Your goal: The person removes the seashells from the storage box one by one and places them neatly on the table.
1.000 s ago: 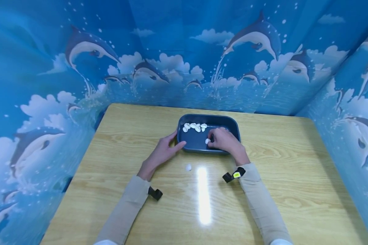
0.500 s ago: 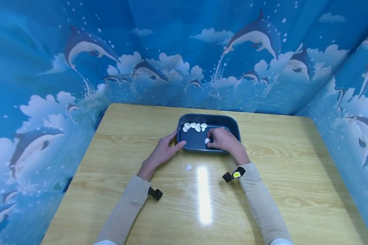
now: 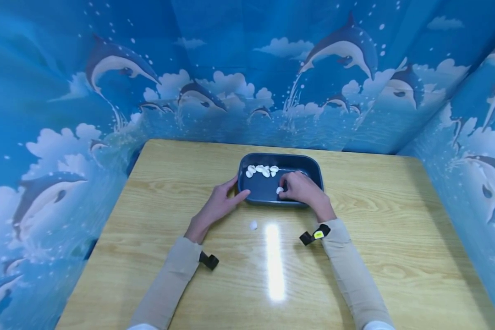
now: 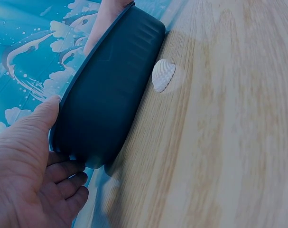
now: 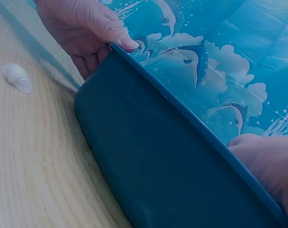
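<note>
A dark blue rectangular tray point(image 3: 261, 193) stands near the table's far edge, with several white seashells point(image 3: 266, 173) lined up along its far left side. My left hand point(image 3: 219, 201) holds the tray's left end, thumb at the rim and fingers against the outer wall in the left wrist view. Inside the tray, my right hand point(image 3: 304, 189) pinches one white seashell point(image 3: 279, 189) low over the floor. In the right wrist view the tray wall hides the right fingertips. A single ribbed seashell point(image 4: 163, 75) lies on the table just in front of the tray.
The wooden table point(image 3: 181, 169) runs out to both sides of the tray. A blue dolphin-print curtain point(image 3: 239, 59) closes off the back and sides, close behind the tray. A bright light reflection point(image 3: 274, 263) falls on the table between the forearms.
The pinched seashell shifts very slightly in the right fingers. Both hands, the tray and the other seashells stay in place.
</note>
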The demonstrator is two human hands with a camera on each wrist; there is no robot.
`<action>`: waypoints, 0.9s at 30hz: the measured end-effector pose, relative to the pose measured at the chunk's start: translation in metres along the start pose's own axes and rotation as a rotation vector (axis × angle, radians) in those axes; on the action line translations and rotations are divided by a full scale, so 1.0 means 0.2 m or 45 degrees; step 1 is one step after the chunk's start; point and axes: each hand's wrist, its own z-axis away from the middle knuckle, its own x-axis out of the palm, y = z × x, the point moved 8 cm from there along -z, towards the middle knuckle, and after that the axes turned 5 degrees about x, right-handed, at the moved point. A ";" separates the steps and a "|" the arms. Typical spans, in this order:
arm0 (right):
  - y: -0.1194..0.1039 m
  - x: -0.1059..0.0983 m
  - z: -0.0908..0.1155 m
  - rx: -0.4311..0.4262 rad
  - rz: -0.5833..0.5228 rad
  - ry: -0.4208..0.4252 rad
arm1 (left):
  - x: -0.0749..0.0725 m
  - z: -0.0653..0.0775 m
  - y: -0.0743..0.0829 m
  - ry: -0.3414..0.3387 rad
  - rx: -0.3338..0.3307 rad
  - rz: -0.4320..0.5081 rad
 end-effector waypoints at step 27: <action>-0.10 -0.12 0.11 -0.036 -0.089 0.109 | -0.01 0.00 0.01 0.019 0.019 -0.037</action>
